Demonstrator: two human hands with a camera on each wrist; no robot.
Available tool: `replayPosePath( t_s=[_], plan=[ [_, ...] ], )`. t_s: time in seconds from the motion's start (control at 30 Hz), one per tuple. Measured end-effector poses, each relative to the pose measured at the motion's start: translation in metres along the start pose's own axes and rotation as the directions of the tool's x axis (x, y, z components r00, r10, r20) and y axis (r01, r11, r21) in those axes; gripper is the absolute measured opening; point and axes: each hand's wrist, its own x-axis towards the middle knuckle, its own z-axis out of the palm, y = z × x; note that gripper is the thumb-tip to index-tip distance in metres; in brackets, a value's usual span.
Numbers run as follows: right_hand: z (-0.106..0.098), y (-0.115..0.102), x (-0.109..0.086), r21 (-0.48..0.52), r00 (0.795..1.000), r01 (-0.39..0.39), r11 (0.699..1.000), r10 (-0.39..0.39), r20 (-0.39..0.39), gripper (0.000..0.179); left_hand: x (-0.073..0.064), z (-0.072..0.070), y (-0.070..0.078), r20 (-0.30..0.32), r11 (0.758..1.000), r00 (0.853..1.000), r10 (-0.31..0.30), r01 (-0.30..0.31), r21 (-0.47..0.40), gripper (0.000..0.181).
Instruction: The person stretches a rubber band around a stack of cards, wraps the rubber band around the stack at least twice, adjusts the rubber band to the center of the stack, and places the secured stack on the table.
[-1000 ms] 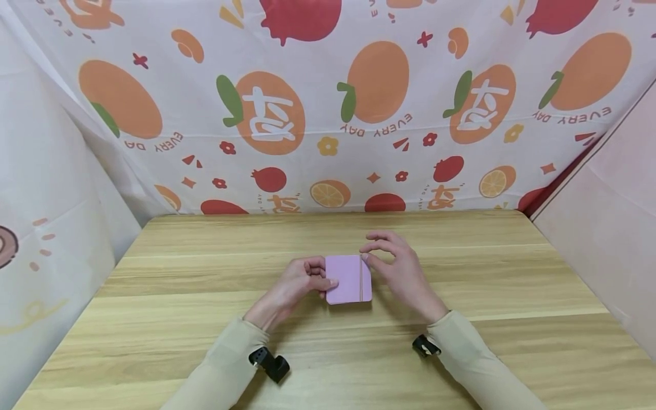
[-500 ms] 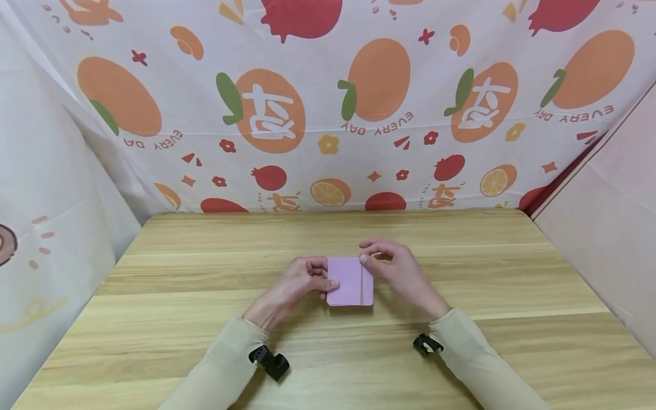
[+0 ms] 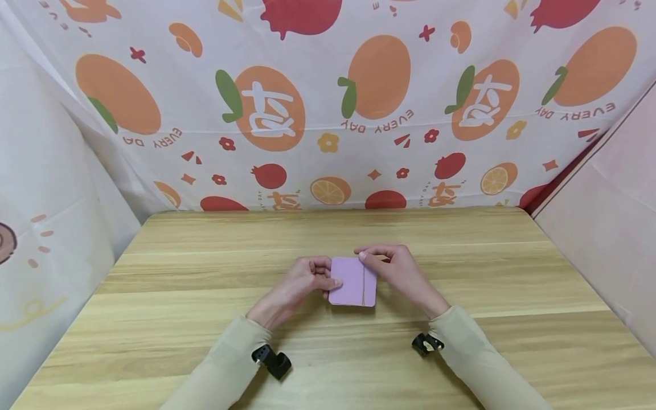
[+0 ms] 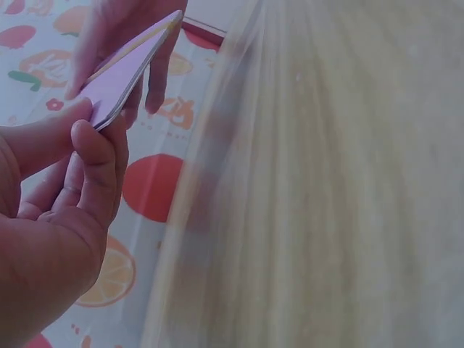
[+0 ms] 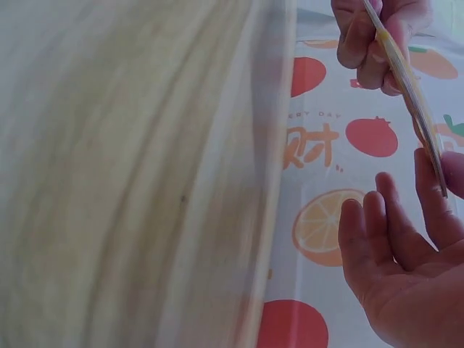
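Note:
A thin lilac square pad with rounded corners (image 3: 348, 285), layered at its edge, is held up above the table in the head view. Near its right side runs a narrow tan rubber band (image 3: 364, 287), top to bottom. My left hand (image 3: 299, 285) pinches the left edge, thumb on the front face and fingers behind. At the top right, my right hand (image 3: 402, 276) pinches the edge by the band, with its thumb on the face. In the right wrist view the lilac pad (image 5: 409, 90) is edge-on, and the right hand's other fingers (image 5: 362, 239) extend apart from it.
A wood-grain table (image 3: 179, 296) spreads beneath both hands. Behind it hangs a white fruit-print cloth (image 3: 328, 114), with pale cloths on the left (image 3: 51, 171) and right (image 3: 610, 228). Black straps (image 3: 274, 361) sit on both sleeves.
The lilac pad has shifted slightly right with my left hand. My right hand's raised fingers have come down to its top edge. The band's two strands now lie closer together.

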Motion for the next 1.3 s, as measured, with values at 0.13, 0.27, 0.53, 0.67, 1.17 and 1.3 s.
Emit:
replayPosePath(
  t_s=[0.13,0.27,0.53,0.67,1.17,1.3],
  plan=[
    [-0.001,0.000,0.001,0.040,1.000,0.006,0.999,-0.005,-0.027,0.029,0.002,-0.006,0.002,-0.079,0.999,0.997,-0.012,0.008,-0.051,0.012],
    [-0.002,-0.002,0.001,0.051,0.997,0.009,0.999,-0.005,-0.080,0.031,0.002,-0.012,0.006,-0.146,0.996,0.989,-0.035,0.023,-0.086,0.016],
    [0.000,-0.002,0.002,0.015,0.996,0.027,1.000,-0.026,-0.081,0.024,0.001,-0.019,0.014,-0.194,0.994,0.980,-0.044,0.023,-0.107,0.019],
    [0.002,-0.001,0.000,-0.002,0.999,0.000,1.000,0.000,-0.035,0.023,0.000,-0.020,0.016,-0.231,0.994,0.972,-0.040,0.015,-0.109,0.021],
    [0.012,0.000,-0.004,-0.006,0.991,-0.110,0.994,0.110,0.071,0.015,-0.002,-0.022,0.021,-0.257,0.993,0.966,-0.023,-0.008,-0.118,0.021],
    [0.013,-0.002,-0.006,0.011,0.990,-0.121,0.993,0.119,0.077,0.017,-0.002,-0.020,0.022,-0.258,0.993,0.966,-0.024,-0.008,-0.122,0.022]
  ],
)
